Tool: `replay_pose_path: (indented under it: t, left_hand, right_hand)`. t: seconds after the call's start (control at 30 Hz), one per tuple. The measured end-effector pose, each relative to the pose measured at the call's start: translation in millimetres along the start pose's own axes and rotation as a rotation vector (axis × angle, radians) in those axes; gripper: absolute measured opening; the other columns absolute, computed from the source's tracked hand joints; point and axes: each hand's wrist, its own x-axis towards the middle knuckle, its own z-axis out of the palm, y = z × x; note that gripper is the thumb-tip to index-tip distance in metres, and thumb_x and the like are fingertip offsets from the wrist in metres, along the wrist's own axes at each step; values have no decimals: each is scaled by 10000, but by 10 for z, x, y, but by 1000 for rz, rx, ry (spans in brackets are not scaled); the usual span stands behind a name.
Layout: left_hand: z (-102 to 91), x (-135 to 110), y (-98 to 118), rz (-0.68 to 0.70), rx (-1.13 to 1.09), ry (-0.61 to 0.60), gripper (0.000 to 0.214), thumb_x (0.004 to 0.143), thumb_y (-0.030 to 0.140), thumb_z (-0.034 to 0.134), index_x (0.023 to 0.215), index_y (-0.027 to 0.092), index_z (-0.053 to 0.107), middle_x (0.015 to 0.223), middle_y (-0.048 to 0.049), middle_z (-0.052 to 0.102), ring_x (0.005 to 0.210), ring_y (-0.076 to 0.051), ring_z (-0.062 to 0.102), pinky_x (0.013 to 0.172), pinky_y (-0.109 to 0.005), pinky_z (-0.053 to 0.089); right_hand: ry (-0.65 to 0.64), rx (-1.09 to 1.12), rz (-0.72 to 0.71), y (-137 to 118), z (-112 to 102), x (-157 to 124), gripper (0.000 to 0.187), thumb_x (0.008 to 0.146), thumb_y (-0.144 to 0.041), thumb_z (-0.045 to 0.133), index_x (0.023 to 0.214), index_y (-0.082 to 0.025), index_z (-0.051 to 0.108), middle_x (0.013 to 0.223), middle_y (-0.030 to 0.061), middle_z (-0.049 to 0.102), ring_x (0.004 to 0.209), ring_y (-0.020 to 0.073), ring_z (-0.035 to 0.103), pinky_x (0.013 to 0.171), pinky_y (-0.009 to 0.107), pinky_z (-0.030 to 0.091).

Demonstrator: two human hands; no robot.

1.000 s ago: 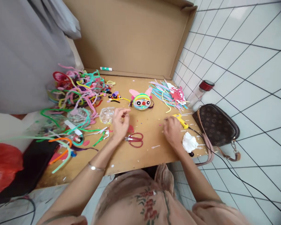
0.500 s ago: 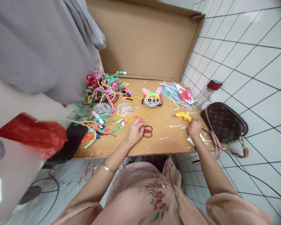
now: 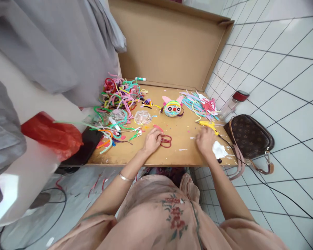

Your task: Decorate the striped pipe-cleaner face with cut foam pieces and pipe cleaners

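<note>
My left hand rests on the table with its fingers curled together. Whatever they pinch, if anything, is hidden. Against its fingertips lie red-handled scissors, and a pink scrap shows just beyond. My right hand is over the table in front of a yellow glue gun; its fingers are blurred, so their grip does not show. Farther back stands a round striped figure with pink ears, two eyes and a red nose. A clear bag of small pieces lies to its left.
Tangled pipe cleaners heap up at the left, with more bundled at the back right. White paper, a brown handbag and a red-capped bottle are at the right. Cardboard stands behind.
My right hand has moved left, from beside the glue gun's handle and the white paper to in front of the gun. My left hand stays by the scissors. The view has shifted slightly.
</note>
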Motion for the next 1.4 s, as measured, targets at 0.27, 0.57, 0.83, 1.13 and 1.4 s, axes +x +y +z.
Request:
replay_pose_path:
  t: [0.27,0.57,0.83,1.13,1.4]
  left_hand:
    - [-86,-73,50,-23,-9,174,199,832,171,512,846,197,709,900,-63,658,882,-199,609,815,-332,509]
    - [-249,-249,94,-135,-28,232,165,833,227,569,866,186,725,908,-61,665,854,-184,616,755,-293,508]
    - [-274,-361,161,-172,-28,226,156,834,206,572,867,196,724,901,-56,682,857,-182,622,756,-295,507]
    - [-305,-454,240,-210,-52,244,177,855,186,540,874,187,716,930,-58,684,902,-173,634,813,-306,518]
    - [-388,-223,126,-262,24,189,205,877,206,501,903,185,703,957,-69,687,929,-190,635,866,-350,528]
  right_hand:
    - [-218,283,-378,-864,126,-590,365,961,-197,429,1259,-157,637,1275,162,626,1192,285,509,1001,421,378]
    - [-277,243,-394,-960,53,-612,340,993,-192,402,1180,-159,684,1204,142,656,1140,273,528,972,394,364]
    - [-279,236,-435,-944,81,-579,305,982,-207,450,1176,-132,673,1206,156,657,1119,285,529,955,396,390]
    - [-413,178,-705,-1140,147,-281,311,949,-92,433,1110,-123,697,1065,161,708,963,267,590,872,384,439]
    - [-270,314,-466,-566,34,-140,373,904,-108,461,1188,-163,696,1017,119,727,935,254,601,881,370,450]
